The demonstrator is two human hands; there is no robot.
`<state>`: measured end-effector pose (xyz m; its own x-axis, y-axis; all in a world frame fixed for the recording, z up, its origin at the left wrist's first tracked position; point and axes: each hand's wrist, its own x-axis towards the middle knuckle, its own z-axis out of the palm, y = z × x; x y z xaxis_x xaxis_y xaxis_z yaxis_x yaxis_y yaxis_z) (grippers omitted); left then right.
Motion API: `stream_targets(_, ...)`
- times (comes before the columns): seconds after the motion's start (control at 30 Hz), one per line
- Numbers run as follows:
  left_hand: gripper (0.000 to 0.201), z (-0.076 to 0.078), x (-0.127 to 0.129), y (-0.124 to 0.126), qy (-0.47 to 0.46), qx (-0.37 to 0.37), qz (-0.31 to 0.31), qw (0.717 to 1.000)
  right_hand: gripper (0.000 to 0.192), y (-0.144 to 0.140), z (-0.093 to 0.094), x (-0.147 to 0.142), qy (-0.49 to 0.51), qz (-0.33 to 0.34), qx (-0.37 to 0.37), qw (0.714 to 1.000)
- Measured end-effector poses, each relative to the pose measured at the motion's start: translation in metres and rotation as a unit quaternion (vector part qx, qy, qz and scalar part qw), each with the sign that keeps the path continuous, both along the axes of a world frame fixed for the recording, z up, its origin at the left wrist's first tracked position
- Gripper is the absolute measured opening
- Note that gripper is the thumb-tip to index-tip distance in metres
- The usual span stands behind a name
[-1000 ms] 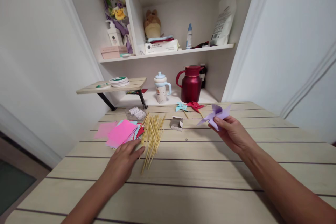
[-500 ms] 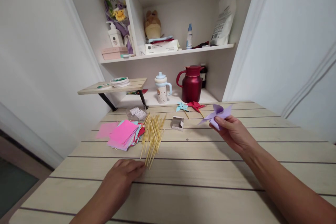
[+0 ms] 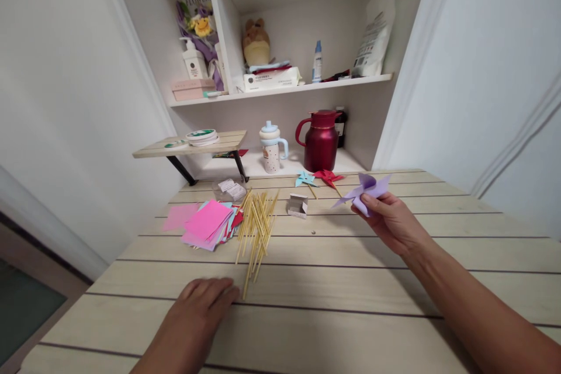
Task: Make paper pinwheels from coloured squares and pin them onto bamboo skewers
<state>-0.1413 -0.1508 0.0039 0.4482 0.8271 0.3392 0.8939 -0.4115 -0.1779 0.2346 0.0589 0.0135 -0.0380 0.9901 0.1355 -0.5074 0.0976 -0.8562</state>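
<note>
My right hand point(image 3: 391, 221) holds a folded purple paper pinwheel point(image 3: 363, 190) above the wooden table point(image 3: 333, 304). My left hand point(image 3: 199, 307) lies flat on the table, fingers together, its fingertips touching the near end of one thin wooden stick point(image 3: 248, 281). That stick reaches out from a loose pile of wooden sticks point(image 3: 256, 222). Left of the pile lies a stack of pink and coloured paper squares point(image 3: 205, 221).
A small open cardboard box point(image 3: 297, 205) stands mid-table. A blue pinwheel point(image 3: 304, 179) and a red pinwheel point(image 3: 326, 176) lie at the far edge. Behind them are a red jug point(image 3: 320, 140), a lidded cup point(image 3: 270, 146), a small side shelf point(image 3: 193, 145) and wall shelves with bottles.
My left hand has drawn back toward me from the stick pile, and one stick has slid out of the pile with it. My right hand has kept the purple pinwheel nearly still.
</note>
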Motion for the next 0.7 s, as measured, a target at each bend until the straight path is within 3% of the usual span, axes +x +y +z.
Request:
stream_targets(0.1,0.053,0.002,0.005,0.001,-0.011,0.017,0.026,0.999,0.024,0.001,-0.001,0.001,-0.003,-0.002,0.001,1.0)
stream_targets(0.2,0.07,0.003,0.012,0.003,-0.005,0.003,0.019,1.0,0.024,0.001,-0.001,0.001,-0.007,-0.003,0.002,1.0)
stream_targets(0.37,0.098,-0.003,0.013,-0.003,0.012,-0.1,-0.011,0.995,0.024,0.001,-0.001,0.001,-0.009,-0.008,0.007,1.0)
stream_targets(0.53,0.123,-0.004,-0.004,-0.025,0.018,-0.079,-0.016,0.997,0.023,0.0,0.0,0.001,-0.009,-0.006,0.009,1.0)
stream_targets(0.63,0.111,0.008,-0.017,-0.04,0.033,-0.055,-0.047,0.997,0.022,0.0,0.0,0.001,-0.012,-0.003,0.008,1.0)
stream_targets(0.7,0.08,0.019,-0.023,-0.046,0.051,-0.027,-0.071,0.996,0.022,0.001,-0.001,0.002,-0.013,0.0,0.007,1.0)
